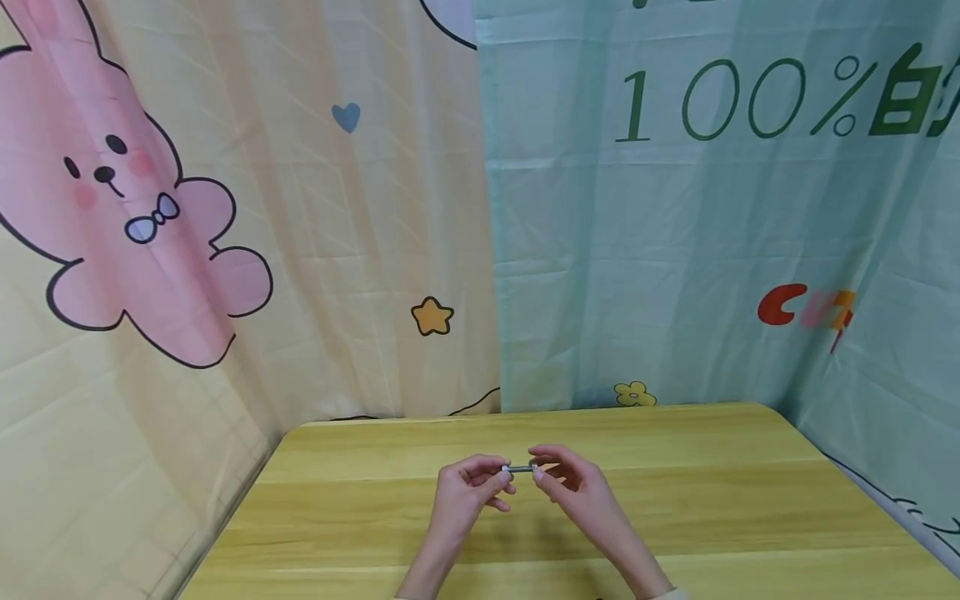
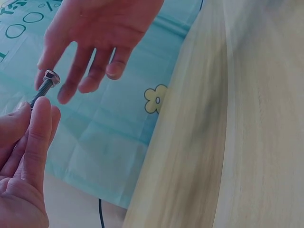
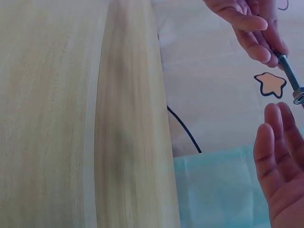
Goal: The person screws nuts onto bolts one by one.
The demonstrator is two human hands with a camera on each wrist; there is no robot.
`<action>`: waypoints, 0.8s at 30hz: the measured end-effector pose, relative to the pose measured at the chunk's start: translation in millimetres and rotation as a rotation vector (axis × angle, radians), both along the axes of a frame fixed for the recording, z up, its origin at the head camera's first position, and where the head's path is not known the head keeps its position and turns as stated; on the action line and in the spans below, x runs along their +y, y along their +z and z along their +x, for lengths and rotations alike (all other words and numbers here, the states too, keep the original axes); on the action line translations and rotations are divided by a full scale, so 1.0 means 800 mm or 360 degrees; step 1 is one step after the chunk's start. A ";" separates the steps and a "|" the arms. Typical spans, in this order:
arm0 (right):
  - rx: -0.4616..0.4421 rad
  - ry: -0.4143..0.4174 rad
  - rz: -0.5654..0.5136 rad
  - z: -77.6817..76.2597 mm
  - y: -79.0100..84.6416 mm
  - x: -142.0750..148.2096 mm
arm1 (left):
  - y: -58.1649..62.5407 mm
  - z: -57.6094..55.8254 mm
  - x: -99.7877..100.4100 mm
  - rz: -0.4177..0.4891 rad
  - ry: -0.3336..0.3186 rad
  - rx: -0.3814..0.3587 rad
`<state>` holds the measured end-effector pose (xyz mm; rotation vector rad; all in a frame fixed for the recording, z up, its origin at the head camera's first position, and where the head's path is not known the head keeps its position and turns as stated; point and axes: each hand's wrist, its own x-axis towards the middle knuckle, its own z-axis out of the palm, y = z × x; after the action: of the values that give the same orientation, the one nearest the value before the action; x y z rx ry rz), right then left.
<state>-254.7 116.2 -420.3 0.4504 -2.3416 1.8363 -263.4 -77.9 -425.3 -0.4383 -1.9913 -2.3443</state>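
Right over the wood-grain desk (image 1: 330, 525), a slim grey rod (image 1: 520, 469) lay level between two hands! The left hand (image 1: 459, 496) pinched one end, the right hand (image 1: 588, 492) had thumb and fingertips right at the other, and behind, a pink cartoon rabbit (image 1: 150, 275) smiled from the cream curtain (image 1: 382, 208).

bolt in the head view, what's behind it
Behind the bolt, wooden tabletop shows between the left hand and right hand; the patch they and the bolt cover cannot be seen.
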 end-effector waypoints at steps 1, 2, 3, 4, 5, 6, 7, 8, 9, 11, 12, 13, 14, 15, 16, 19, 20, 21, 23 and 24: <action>0.0014 0.0016 -0.0008 0.000 0.001 0.000 | 0.000 0.000 0.000 0.0004 0.0001 0.0000; 0.0025 0.0029 -0.0012 0.000 0.001 0.001 | 0.000 0.000 0.000 0.0006 0.0002 0.0000; 0.0039 0.0040 -0.0013 0.000 0.001 0.001 | 0.000 -0.001 -0.001 0.0006 0.0004 -0.0003; 0.0050 0.0047 -0.0013 0.000 0.001 0.002 | 0.000 -0.001 -0.001 0.0007 0.0006 -0.0005; 0.0057 0.0055 -0.0016 0.000 0.001 0.002 | -0.001 -0.002 -0.001 0.0004 0.0008 -0.0008; 0.0064 0.0066 -0.0023 -0.001 0.001 0.003 | -0.001 -0.002 -0.001 0.0001 0.0010 -0.0010; 0.0065 0.0073 -0.0027 -0.001 0.000 0.003 | -0.001 -0.002 -0.002 -0.0002 0.0010 -0.0012; 0.0063 0.0076 -0.0029 -0.001 0.000 0.004 | 0.000 -0.002 -0.002 -0.0003 0.0009 -0.0015; 0.0059 0.0080 -0.0032 -0.002 0.000 0.004 | 0.000 -0.002 -0.002 -0.0004 0.0010 -0.0016; 0.0042 0.0084 -0.0028 -0.002 -0.001 0.004 | -0.001 -0.002 -0.002 -0.0004 0.0008 -0.0016; 0.0036 0.0079 -0.0020 -0.002 -0.001 0.004 | -0.001 -0.001 -0.002 -0.0003 0.0006 -0.0012; 0.0029 0.0064 0.0003 -0.002 -0.002 0.004 | -0.001 -0.001 -0.001 -0.0003 0.0004 -0.0010; 0.0021 0.0050 0.0022 -0.002 -0.001 0.004 | -0.001 -0.001 -0.001 -0.0004 0.0001 -0.0006; 0.0011 0.0034 0.0040 -0.002 -0.001 0.003 | -0.001 -0.001 -0.001 -0.0006 -0.0004 0.0000; 0.0000 0.0015 0.0062 -0.002 -0.001 0.003 | -0.001 -0.001 -0.001 -0.0010 -0.0009 0.0006; -0.0054 -0.0043 0.0115 -0.001 0.000 0.002 | -0.001 -0.001 -0.001 -0.0025 -0.0020 0.0025; -0.0077 -0.0059 0.0118 -0.001 0.001 0.001 | -0.001 -0.001 -0.001 -0.0029 -0.0022 0.0030; -0.0095 -0.0072 0.0120 -0.001 0.001 0.001 | 0.000 -0.001 -0.001 -0.0032 -0.0022 0.0033; -0.0106 -0.0095 0.0112 -0.001 0.001 0.000 | 0.001 -0.001 -0.002 -0.0039 -0.0019 0.0032; -0.0093 -0.0100 0.0094 -0.001 0.001 0.000 | 0.001 -0.001 -0.002 -0.0041 -0.0017 0.0033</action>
<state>-255.4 116.0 -419.8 0.3302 -2.4243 1.7800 -264.4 -79.5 -424.7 -0.4734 -2.0173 -2.3132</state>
